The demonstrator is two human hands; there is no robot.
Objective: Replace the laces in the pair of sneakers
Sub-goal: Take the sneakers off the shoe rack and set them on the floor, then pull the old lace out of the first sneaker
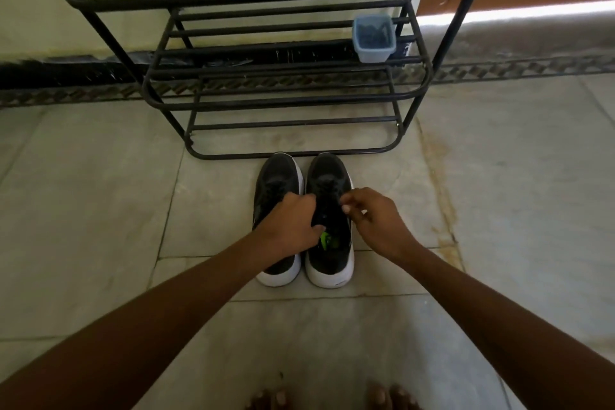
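Two black sneakers with white soles stand side by side on the tiled floor, toes toward a rack. My left hand [293,220] lies across the left sneaker [276,176] and curls its fingers over the inner edge of the right sneaker [327,256], thumb near the green label on the insole. My right hand [369,216] hovers at the right sneaker's outer side, fingers bent toward the dark laces [327,185]; whether it pinches a lace is hidden in the dark upper.
A black metal shoe rack [286,96] stands just beyond the toes, with a small blue-grey plastic box [373,38] on a shelf. Pale floor tiles [100,210] spread to both sides. My bare toes [332,398] show at the bottom edge.
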